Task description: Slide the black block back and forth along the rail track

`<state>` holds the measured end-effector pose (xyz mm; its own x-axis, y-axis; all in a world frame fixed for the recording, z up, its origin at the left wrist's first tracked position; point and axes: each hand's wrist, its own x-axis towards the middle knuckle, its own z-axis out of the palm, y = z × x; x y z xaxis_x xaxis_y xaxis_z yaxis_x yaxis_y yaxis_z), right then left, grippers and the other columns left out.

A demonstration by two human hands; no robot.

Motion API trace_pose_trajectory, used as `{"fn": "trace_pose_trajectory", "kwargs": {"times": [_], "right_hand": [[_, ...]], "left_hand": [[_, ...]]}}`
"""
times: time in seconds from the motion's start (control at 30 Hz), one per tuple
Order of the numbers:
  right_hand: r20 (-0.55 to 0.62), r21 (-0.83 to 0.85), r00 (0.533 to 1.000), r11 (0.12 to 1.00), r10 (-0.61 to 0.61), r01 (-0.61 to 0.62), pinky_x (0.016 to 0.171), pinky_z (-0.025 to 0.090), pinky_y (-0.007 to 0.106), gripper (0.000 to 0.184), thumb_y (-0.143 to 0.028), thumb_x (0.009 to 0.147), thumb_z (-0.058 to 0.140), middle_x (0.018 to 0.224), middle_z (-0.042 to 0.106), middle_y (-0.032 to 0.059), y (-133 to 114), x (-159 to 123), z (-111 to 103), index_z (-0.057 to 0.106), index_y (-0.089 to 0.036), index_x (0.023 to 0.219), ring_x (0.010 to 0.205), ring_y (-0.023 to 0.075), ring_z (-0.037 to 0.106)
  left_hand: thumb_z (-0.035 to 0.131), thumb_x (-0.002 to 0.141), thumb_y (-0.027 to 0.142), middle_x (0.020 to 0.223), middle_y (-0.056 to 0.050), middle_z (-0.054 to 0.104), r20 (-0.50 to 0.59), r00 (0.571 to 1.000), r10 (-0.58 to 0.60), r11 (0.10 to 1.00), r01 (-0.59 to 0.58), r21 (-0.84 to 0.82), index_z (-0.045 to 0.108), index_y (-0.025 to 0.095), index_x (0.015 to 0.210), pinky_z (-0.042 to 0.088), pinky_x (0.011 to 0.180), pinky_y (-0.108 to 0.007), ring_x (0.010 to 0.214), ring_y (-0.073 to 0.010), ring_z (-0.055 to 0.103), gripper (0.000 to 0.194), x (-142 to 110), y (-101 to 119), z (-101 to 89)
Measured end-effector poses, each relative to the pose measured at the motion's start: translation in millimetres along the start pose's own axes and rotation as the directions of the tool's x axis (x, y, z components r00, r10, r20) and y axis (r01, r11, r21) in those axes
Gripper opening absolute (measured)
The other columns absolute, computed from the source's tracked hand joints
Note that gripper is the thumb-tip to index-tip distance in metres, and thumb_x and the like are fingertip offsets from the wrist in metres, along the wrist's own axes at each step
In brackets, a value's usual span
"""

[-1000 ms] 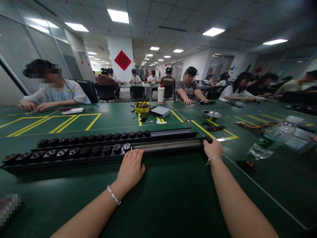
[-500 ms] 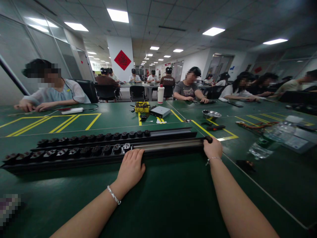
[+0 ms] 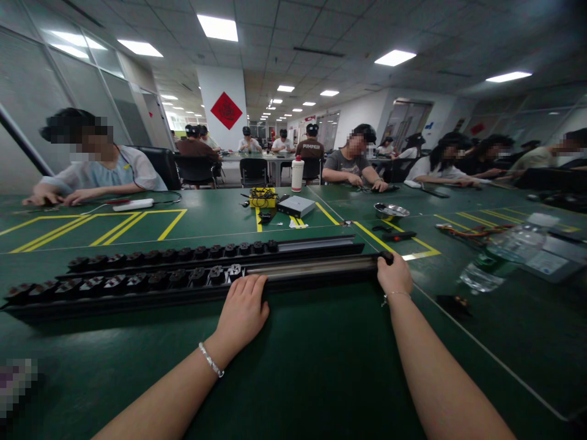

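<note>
Uneven pressure risked skewing the long black metal-lined rail (image 3: pixel 316 271) the right hand (image 3: pixel 397 276) gripped and the left hand (image 3: pixel 243 310) touched, its hold unclear.

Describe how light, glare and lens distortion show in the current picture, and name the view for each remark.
Head view: ceiling light glows near white, while the green table looks dark in the foreground; head view: pale sheen runs along the front rail between left hand and right hand; head view: plastic bottle looks slanted, perhaps from wide-angle stretch.
</note>
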<state>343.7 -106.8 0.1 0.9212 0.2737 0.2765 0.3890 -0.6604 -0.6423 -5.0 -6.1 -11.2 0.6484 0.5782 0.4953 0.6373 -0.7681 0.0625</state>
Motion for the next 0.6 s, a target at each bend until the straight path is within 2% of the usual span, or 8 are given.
{"fn": "trace_pose_trajectory", "kwargs": {"times": [0.2,0.6], "right_hand": [[0.017,-0.048,0.999,0.998,0.047,-0.046,0.090,0.043,0.039,0.046,-0.039,0.083,0.045,0.117,0.059,0.0130,-1.5,0.5,-3.3,0.055,-0.018,0.122,0.106,0.0258,0.056],[0.027,-0.061,0.997,0.995,0.074,-0.072,0.090,0.044,0.043,0.048,-0.041,0.083,0.046,0.118,0.060,0.0137,-0.5,2.1,-2.5,0.053,-0.020,0.126,0.107,0.0280,0.057]], "left_hand": [[0.051,0.077,0.020,0.119,-0.011,0.059,-0.014,1.000,0.002,1.000,-0.003,-0.013,0.049,0.016,0.124,0.038,0.102,-0.045,0.113,-0.0268,0.051,0.047,-0.2,-0.5,0.1],[0.051,0.078,0.020,0.118,-0.011,0.058,0.000,1.000,0.006,1.000,-0.006,0.014,0.049,0.015,0.124,0.037,0.102,-0.044,0.112,-0.0269,0.050,0.046,-0.7,-1.1,0.6]]}}
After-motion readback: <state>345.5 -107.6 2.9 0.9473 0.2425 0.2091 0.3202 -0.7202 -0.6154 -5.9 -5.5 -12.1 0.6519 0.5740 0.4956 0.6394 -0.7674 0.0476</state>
